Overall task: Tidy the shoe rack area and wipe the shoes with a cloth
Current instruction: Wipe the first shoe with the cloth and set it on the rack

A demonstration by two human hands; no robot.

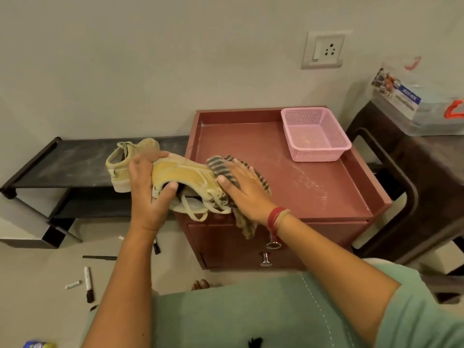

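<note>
Nearest you, just left of the maroon bedside cabinet (288,172), black markers (88,283) lie on the floor. At the cabinet's front left corner, your left hand (148,189) holds a tan sneaker (180,177), fingers wrapped over the upper and thumb at the collar. Your right hand (247,192) presses a striped cloth (221,167) flat against the sneaker's toe, fingers extended. On the cabinet's far right corner sits a pink basket (315,134); left of the cabinet stands the black shoe rack (82,162).

Pink basket (315,134) on maroon cabinet (276,151); markers (88,284) on floor.
</note>
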